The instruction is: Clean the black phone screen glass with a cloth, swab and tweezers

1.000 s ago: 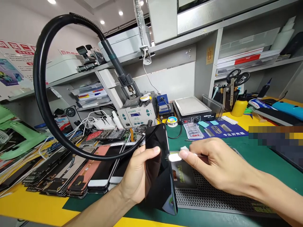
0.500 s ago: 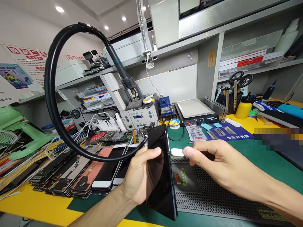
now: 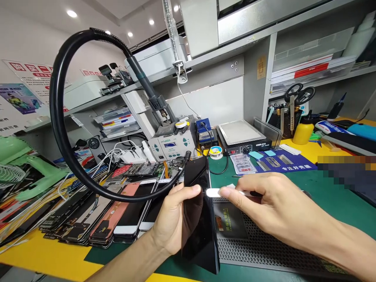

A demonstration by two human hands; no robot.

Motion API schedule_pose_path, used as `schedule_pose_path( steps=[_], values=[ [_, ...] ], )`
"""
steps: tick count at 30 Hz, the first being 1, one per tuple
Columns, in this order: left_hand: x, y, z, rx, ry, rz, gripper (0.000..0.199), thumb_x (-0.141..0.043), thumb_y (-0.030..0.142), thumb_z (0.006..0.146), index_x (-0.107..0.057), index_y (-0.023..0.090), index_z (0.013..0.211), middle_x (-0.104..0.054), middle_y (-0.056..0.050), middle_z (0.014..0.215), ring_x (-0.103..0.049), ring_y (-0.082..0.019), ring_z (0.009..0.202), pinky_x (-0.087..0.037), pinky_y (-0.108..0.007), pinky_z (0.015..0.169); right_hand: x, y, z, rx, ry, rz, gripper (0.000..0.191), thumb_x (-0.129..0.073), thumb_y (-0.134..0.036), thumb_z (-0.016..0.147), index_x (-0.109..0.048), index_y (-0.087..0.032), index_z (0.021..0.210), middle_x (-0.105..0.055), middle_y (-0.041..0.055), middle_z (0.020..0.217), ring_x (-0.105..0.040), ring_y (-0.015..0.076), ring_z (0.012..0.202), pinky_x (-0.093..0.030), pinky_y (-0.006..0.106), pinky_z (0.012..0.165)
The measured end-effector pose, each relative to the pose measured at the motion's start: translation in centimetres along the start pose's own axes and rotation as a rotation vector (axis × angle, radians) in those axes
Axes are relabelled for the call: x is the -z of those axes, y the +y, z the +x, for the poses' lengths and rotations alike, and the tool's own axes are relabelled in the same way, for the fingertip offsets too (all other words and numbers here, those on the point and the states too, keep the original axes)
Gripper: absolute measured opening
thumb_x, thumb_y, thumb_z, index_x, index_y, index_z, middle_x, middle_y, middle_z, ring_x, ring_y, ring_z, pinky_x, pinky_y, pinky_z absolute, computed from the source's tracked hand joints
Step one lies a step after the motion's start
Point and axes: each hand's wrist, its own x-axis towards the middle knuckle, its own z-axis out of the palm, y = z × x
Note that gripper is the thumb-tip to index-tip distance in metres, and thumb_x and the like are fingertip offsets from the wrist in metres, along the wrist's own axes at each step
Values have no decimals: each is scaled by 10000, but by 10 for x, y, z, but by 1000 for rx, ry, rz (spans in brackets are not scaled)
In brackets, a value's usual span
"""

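My left hand grips a black smartphone, its thumb lying over the glossy front. The phone stands tilted on its lower end above the bench, and its side edge faces right. Between the thumb and fingers of my right hand is a flat white pry tool with a rounded tip. That tip meets the phone's right edge, level with my left thumb. Part of the tool is covered by my right fingers. A grey perforated mat lies under and to the right of the phone.
A thick black hose loops in front of the hot air station on the left. Stacked phone screens lie left of my left hand. A heating plate, a solder spool and a yellow bottle stand behind.
My right hand has moved slightly left, bringing the white pry tool's tip onto the phone's edge. The tool now shows narrower. My left hand keeps its hold on the phone.
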Motion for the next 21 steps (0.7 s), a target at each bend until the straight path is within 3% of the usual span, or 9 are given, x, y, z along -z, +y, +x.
schedule_pose_path(
  steps=[4,8,11,16,21],
  values=[
    [1,-2,0,-8,47,3,206,-622,48,852,-758,127,719,-785,-62,730,-737,-143,661,-572,-205,651,1,2,-2,7,-142,26,586,-445,-636,984,-477,-211,581,-411,-47,531,-289,125,508,-194,319,482],
    [2,-3,0,-2,11,26,219,-601,47,869,-753,132,736,-787,-52,741,-741,-141,674,-577,-213,678,1,3,1,-22,-21,-9,620,-439,-661,970,-400,-208,548,-363,-42,517,-278,129,514,-187,325,499],
    [0,-3,-2,-14,-79,95,209,-570,62,897,-773,111,900,-796,-73,803,-743,-144,698,-583,-223,706,3,4,5,-103,47,71,620,-425,-694,956,-400,-212,567,-333,-42,552,-263,133,535,-188,318,502],
    [-3,-2,-8,-88,-111,225,263,-561,105,917,-740,108,1110,-796,-131,984,-754,-215,822,-600,-323,789,7,5,6,-231,36,334,631,-397,-728,955,-553,-201,644,-360,-32,642,-282,138,590,-215,296,514],
    [-1,-1,-9,-119,-72,286,211,-620,152,893,-734,117,1067,-787,-138,981,-749,-260,858,-591,-378,809,9,2,4,-192,-64,433,635,-392,-726,956,-483,-208,601,-296,-39,618,-253,136,573,-201,295,504]
  ],
)
